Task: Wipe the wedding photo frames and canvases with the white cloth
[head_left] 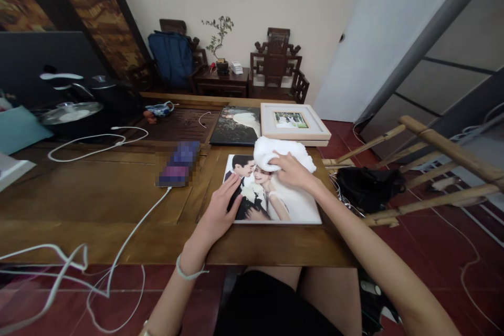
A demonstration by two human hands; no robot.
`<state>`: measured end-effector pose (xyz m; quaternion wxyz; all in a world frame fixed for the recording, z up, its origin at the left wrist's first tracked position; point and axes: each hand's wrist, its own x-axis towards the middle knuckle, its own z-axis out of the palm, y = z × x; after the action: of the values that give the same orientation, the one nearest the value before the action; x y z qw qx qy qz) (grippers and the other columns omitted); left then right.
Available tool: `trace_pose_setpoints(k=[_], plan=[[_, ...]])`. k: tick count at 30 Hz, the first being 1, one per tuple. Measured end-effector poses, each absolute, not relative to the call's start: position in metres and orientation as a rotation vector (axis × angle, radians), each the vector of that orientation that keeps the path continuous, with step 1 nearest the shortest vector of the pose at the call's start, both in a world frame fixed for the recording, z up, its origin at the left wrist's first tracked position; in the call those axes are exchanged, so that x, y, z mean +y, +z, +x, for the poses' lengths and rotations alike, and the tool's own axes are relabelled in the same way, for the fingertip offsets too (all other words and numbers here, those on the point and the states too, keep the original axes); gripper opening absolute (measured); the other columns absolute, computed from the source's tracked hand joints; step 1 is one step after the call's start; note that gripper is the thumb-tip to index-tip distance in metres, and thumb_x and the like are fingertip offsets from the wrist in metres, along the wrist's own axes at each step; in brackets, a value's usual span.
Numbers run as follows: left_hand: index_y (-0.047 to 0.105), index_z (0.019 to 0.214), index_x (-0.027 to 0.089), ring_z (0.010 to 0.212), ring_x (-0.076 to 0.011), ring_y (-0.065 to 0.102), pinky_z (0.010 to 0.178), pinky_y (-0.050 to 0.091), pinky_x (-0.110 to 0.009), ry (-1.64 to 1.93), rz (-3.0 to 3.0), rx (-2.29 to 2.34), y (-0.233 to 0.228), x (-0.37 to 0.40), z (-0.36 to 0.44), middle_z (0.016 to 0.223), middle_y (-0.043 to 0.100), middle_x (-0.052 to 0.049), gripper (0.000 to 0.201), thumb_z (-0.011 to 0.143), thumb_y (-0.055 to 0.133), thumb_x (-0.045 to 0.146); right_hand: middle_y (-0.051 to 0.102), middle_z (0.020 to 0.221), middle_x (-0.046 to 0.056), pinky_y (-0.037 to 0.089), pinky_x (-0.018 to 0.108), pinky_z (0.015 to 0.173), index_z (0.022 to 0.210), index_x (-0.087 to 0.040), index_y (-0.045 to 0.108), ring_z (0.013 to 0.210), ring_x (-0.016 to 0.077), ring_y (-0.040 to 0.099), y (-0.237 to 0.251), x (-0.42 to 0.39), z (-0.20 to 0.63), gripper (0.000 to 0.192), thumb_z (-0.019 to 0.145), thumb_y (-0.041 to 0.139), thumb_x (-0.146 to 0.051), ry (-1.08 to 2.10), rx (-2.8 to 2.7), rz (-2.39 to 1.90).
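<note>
A wedding photo panel [291, 205] lies flat near the front edge of the wooden table, showing a couple with a white bouquet. My left hand [220, 205] rests flat on its left side, fingers stretched out. On the panel's upper right part sits a folded white cloth [297, 152]. My right hand [291, 169] grips this cloth and presses it on the photo, its fingertips partly sunk in the folds. Just behind are a dark photo panel [238, 125] and a pale framed picture [295, 121].
A phone [179, 164] with a white charging cable [137, 233] lies left of the panel. Farther left stand a lidded pot [71, 113] and a black kettle [112, 95]. A bamboo rack [449, 152] stands at the right, beside a black bag [370, 187].
</note>
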<state>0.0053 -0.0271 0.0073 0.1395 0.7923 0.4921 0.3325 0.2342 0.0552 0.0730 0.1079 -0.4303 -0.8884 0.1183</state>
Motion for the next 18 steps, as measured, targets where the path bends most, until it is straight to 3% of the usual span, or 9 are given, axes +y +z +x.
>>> trace_pose_setpoints(k=[4,12,15,18], plan=[[0.044,0.133,0.015,0.134,-0.0232,0.033,0.110,0.029,-0.046,0.973,2.276,1.432,0.004,-0.027,0.006,0.141,0.042,-0.013,0.043,0.092,0.039,0.029,0.053,0.130,0.014,0.018,0.065,0.103,0.109,-0.014,0.061,0.135,0.0316,0.025,0.070,0.026,0.228,0.052,0.065,0.038,0.002,0.287,-2.645,-1.270],[0.040,0.136,0.016,0.134,-0.0231,0.033,0.109,0.030,-0.047,1.007,2.236,1.442,-0.001,-0.028,0.007,0.143,0.040,-0.012,0.045,0.092,0.038,0.029,0.026,0.150,0.003,0.006,0.067,0.107,0.087,-0.017,0.065,0.139,0.0338,0.005,0.064,-0.114,0.225,0.042,0.061,0.040,0.004,0.324,-2.808,-1.174],[0.040,0.136,0.016,0.135,-0.0222,0.032,0.110,0.028,-0.046,0.996,2.224,1.432,0.002,-0.029,0.007,0.143,0.040,-0.012,0.044,0.094,0.034,0.028,0.026,0.150,0.000,0.006,0.065,0.108,0.087,-0.018,0.065,0.139,0.0316,0.005,0.069,-0.124,0.224,0.043,0.060,0.040,0.004,0.392,-2.840,-1.142],[0.041,0.135,0.016,0.138,-0.0216,0.025,0.112,0.025,-0.046,0.995,2.219,1.438,0.006,-0.030,0.008,0.146,0.035,-0.010,0.043,0.095,0.030,0.027,0.035,0.146,0.003,0.011,0.063,0.108,0.095,-0.018,0.065,0.139,0.0284,0.013,0.075,-0.096,0.223,0.049,0.061,0.038,0.004,0.467,-2.806,-1.152]])
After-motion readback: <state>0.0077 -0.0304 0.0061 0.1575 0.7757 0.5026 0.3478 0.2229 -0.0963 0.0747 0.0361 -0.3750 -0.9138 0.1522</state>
